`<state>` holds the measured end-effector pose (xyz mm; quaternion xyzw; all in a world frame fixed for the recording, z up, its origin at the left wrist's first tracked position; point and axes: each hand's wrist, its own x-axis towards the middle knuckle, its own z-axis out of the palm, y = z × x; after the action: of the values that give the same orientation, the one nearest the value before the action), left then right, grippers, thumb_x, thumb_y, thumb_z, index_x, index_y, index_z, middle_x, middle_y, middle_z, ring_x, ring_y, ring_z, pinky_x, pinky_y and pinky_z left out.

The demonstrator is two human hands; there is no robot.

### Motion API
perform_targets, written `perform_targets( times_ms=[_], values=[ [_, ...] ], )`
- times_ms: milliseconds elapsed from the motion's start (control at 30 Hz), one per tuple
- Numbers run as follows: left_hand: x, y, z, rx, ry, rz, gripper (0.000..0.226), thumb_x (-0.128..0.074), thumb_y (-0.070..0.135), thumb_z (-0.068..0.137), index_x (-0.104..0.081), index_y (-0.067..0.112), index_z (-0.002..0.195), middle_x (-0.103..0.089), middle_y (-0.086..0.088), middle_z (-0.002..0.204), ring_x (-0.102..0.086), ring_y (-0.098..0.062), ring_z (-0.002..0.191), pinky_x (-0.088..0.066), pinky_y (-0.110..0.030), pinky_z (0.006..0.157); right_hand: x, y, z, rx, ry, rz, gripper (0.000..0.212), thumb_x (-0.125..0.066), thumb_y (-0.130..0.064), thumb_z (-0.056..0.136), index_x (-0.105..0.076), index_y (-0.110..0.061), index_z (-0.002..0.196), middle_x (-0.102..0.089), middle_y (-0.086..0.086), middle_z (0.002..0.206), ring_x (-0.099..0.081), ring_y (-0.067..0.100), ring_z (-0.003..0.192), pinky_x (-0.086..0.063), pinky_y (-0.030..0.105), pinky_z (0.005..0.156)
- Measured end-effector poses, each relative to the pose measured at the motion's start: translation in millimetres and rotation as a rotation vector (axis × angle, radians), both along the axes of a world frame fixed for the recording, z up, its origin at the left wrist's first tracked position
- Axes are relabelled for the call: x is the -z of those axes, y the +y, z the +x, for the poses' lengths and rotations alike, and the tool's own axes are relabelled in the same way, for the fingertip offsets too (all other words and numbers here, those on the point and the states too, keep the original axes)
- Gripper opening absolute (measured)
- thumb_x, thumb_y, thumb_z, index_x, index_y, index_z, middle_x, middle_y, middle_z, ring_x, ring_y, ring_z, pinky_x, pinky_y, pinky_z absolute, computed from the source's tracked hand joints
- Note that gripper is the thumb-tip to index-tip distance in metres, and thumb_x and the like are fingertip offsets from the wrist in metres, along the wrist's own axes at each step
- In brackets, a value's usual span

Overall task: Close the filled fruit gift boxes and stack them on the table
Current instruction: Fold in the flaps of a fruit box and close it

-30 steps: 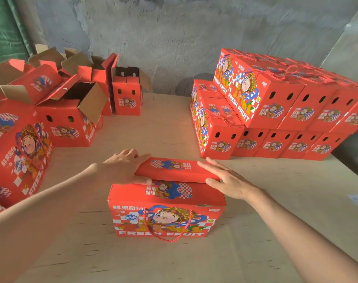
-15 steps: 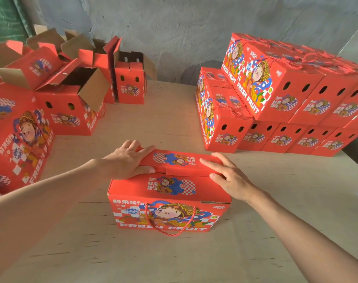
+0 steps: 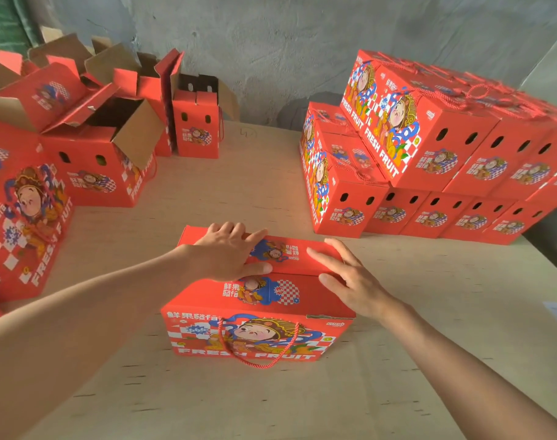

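**Top flaps pressed down on the box in front**

The step in hand is the closing. One red gift box (image 3: 258, 312) stands on the wooden table (image 3: 398, 360), near and in the middle, with its rope handle (image 3: 258, 360) hanging down the near face. Both top flaps lie down. The far flap (image 3: 290, 254) meets the near flap (image 3: 302, 293) along a seam across the lid.

The left hand (image 3: 229, 254) rests flat on the left part of the far flap, fingers stretched out and thumb along the seam, grasping nothing. The right hand (image 3: 350, 277) lies on the right end of the lid, fingers spread and straight across the far flap and thumb on the near one. It presses rather than grips.

Whether the flaps are locked together cannot be told from here.

The lid looks almost shut, so the next move probably calls for a firm push along the seam. After that the box needs a hold at both ends and a lift to the stack of closed boxes (image 3: 429, 154) at the far right. More open boxes (image 3: 96, 147) wait at the far left.
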<state>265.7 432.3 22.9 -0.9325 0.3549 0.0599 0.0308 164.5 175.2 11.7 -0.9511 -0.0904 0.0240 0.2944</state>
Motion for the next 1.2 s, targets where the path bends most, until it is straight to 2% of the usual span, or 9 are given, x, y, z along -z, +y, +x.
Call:
perform_targets(
  times_ms=[233,400,633,733,800,867,967,1033,1200],
  values=[
    [21.6,-1.6,-0.1,-0.015,-0.087,-0.011,0.071,-0.006,0.063,0.09,0.01,0.026,0.149,-0.027,-0.001,0.144,-0.027,-0.024,0.132,-0.019,-0.044,0.107,3.1,-2.8,1.5,-0.059,0.092,0.054,0.044,-0.039,-0.024,0.101,-0.032,-0.056,0.13,0.011,-0.019,0.156,0.007,-0.001,0.144,-0.007,0.029,0.118],
    [13.0,-3.0,-2.2,-0.042,-0.04,-0.025,0.068,-0.006,0.06,0.093,0.017,0.028,0.148,-0.007,0.001,0.157,-0.001,-0.02,0.145,0.0,-0.052,0.115,-9.0,-3.5,18.2,-0.088,-0.017,-0.255,0.04,-0.041,-0.037,0.098,-0.038,-0.05,0.136,-0.016,-0.007,0.154,0.001,0.008,0.145,-0.01,0.031,0.116],
    [23.1,-8.0,-92.4,-0.119,0.017,-0.134,0.079,0.022,0.066,0.079,0.018,0.021,0.143,0.031,0.0,0.148,0.038,-0.015,0.132,0.036,-0.041,0.101,3.0,0.6,20.4,-0.018,-0.155,-0.053,0.036,-0.056,-0.015,0.094,-0.057,-0.029,0.127,-0.046,0.0,0.126,-0.038,0.014,0.125,-0.023,0.018,0.101],
    [19.3,-1.5,-106.3,-0.057,-0.14,-0.157,0.085,0.016,0.064,0.085,-0.02,0.019,0.148,-0.009,-0.003,0.156,-0.008,-0.02,0.145,-0.001,-0.052,0.116,5.2,2.8,17.7,0.027,-0.211,0.005,0.035,-0.059,-0.007,0.09,-0.063,-0.021,0.122,-0.052,0.004,0.121,-0.044,0.019,0.12,-0.027,0.02,0.101],
    [10.6,4.2,-92.8,0.012,-0.162,-0.185,0.073,-0.003,0.059,0.093,-0.05,0.023,0.136,-0.043,-0.002,0.145,-0.044,-0.021,0.132,-0.034,-0.054,0.105,6.9,8.3,8.5,0.109,-0.279,0.05,0.03,-0.058,-0.007,0.089,-0.067,-0.015,0.116,-0.057,0.008,0.114,-0.05,0.025,0.112,-0.032,0.023,0.098],
    [5.5,10.2,-69.5,0.111,-0.158,-0.158,0.063,-0.016,0.055,0.092,-0.06,0.027,0.126,-0.057,0.002,0.132,-0.057,-0.019,0.12,-0.044,-0.055,0.094,11.7,18.6,-5.7,0.229,-0.401,0.065,0.03,-0.055,-0.011,0.084,-0.07,-0.01,0.11,-0.061,0.011,0.1,-0.056,0.032,0.098,-0.037,0.03,0.091],
    [6.5,18.5,-24.2,0.178,-0.116,-0.051,0.065,0.009,0.064,0.084,-0.011,0.046,0.143,-0.016,0.009,0.156,-0.015,-0.021,0.145,0.001,-0.056,0.113,16.6,32.0,-30.7,0.351,-0.461,0.008,0.034,-0.053,-0.025,0.087,-0.069,-0.014,0.114,-0.058,0.01,0.089,-0.057,0.032,0.086,-0.04,0.033,0.085],
    [15.2,19.9,1.9,0.076,-0.108,-0.014,0.05,0.012,0.064,0.085,0.019,0.053,0.133,0.011,0.01,0.158,0.02,-0.021,0.143,0.026,-0.051,0.105,14.1,36.4,-50.6,0.327,-0.339,-0.06,0.052,-0.041,-0.05,0.086,-0.06,-0.023,0.127,-0.049,0.003,0.091,-0.054,0.026,0.089,-0.042,0.033,0.086],
    [22.9,5.8,13.5,-0.278,0.035,-0.271,0.068,-0.026,0.052,0.097,0.015,0.031,0.147,0.011,0.0,0.158,0.007,-0.023,0.146,0.002,-0.052,0.114,17.8,49.1,-84.9,0.27,-0.169,-0.211,0.079,-0.029,-0.075,0.077,-0.03,-0.035,0.145,-0.035,-0.008,0.101,-0.041,0.011,0.1,-0.042,0.024,0.085]
  ],
)
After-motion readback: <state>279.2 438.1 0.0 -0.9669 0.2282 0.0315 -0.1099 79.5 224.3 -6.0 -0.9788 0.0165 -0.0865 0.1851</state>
